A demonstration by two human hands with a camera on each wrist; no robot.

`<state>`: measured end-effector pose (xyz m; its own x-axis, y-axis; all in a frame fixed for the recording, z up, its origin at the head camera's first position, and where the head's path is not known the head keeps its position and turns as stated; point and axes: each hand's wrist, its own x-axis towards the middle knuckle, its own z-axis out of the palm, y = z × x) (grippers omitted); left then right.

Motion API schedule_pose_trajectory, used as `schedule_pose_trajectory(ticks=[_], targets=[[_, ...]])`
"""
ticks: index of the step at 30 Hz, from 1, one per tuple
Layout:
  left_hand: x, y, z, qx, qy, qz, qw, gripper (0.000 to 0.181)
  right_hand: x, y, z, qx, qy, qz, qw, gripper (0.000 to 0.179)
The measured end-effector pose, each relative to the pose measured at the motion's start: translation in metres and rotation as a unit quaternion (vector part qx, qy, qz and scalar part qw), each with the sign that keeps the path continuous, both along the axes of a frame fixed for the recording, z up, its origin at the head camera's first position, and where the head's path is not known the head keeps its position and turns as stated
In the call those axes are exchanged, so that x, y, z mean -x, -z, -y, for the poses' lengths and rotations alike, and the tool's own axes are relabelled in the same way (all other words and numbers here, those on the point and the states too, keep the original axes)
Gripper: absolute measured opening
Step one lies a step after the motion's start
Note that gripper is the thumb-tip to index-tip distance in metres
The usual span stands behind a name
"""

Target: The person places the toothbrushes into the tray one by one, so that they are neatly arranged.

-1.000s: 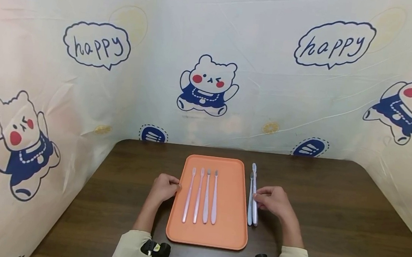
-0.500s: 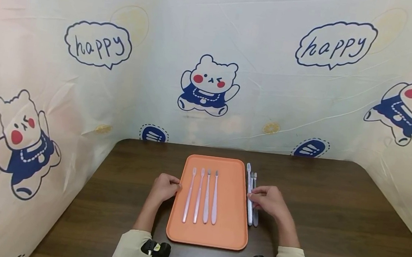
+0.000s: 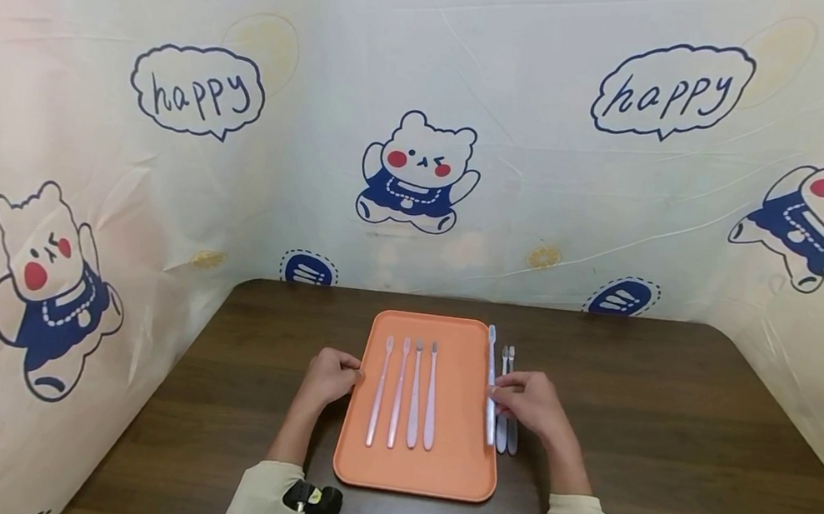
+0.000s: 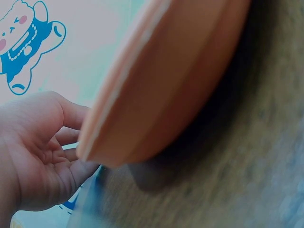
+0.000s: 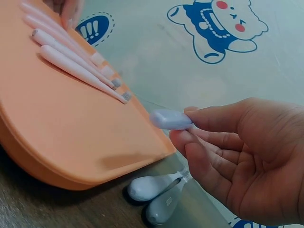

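An orange tray (image 3: 454,467) lies on the table, bearing two pink toothbrushes (image 3: 375,408) and two pale lilac toothbrushes with grey bristles (image 3: 428,426), side by side. My left hand (image 3: 330,374) holds the tray's left rim, thumb and fingers at the edge in the left wrist view. Over the right rim, my right hand (image 3: 528,399) pinches a light purple toothbrush (image 5: 170,119) between thumb and fingers. Its bristle end points away from me. Below that hand, right beside the tray, lie a whitish toothbrush (image 5: 148,188) and a grey toothbrush (image 5: 164,209), partly hidden by the fingers.
The dark wooden table (image 3: 665,434) extends to both sides of the tray. A printed curtain (image 3: 433,58) with bears and speech bubbles stands behind the table and along both sides.
My right hand has moved left with the purple toothbrush, from beside the other two toothbrushes to above the tray's right rim. My left hand has stayed at the tray's left edge.
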<state>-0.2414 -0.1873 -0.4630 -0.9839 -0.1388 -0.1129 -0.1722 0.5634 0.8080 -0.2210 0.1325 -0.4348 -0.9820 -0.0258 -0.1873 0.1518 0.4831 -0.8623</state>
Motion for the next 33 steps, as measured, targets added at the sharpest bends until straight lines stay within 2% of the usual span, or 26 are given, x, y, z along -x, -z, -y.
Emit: schedule_pose_trajectory(ticks=[7,15,33], targets=[[0.001,0.002,0.001,0.002,0.002,-0.004,1.0000,0.022,0.001,0.003,0.004,0.017,-0.005,-0.017,0.9997,0.023],[0.002,0.000,0.000,0.006,-0.003,0.005,1.0000,0.022,0.002,0.003,0.012,0.010,-0.005,-0.033,0.9994,0.023],[0.001,0.000,0.000,0.010,-0.004,-0.001,0.9999,0.021,-0.001,0.004,0.031,0.020,-0.002,-0.037,0.9991,0.020]])
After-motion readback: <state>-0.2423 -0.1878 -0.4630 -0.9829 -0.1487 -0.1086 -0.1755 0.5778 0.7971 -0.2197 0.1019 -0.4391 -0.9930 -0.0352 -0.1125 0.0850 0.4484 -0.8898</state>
